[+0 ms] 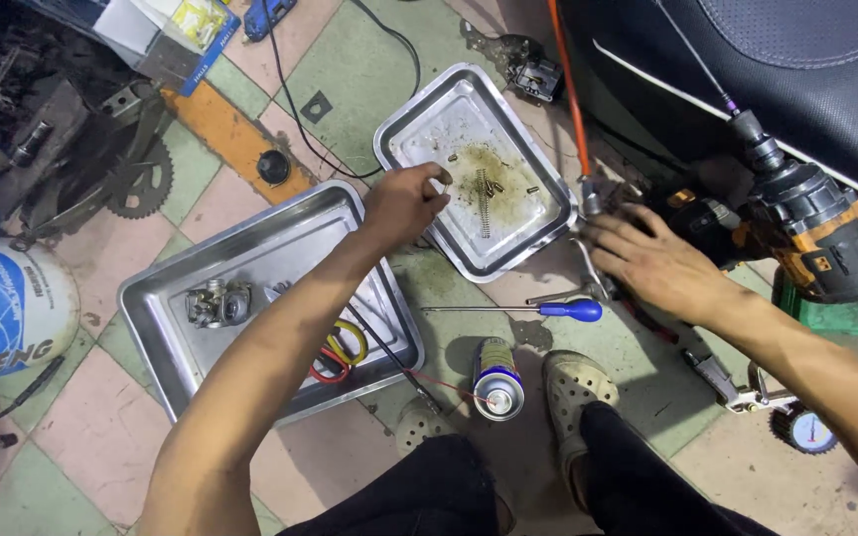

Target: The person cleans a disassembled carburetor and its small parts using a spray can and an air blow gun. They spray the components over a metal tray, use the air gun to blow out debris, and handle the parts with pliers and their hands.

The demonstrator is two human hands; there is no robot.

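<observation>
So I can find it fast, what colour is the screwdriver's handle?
Blue: the screwdriver handle shows in the head view, on the floor near the right hand.

Floor (369, 69) is showing worn square tiles in pale green and pink, stained and gritty, with one orange strip (235, 139) running diagonally at upper left. Black cable (295, 104) is snaking across the tiles up top; an orange hose (568, 89) is dropping down beside the dark vehicle body and seat (796, 60) filling the upper right. Greasy engine parts and a toothed sprocket (136, 184) are piling up at the left edge, a white-and-blue cylinder (2, 308) lying below them. Light is looking flat and even.
</observation>
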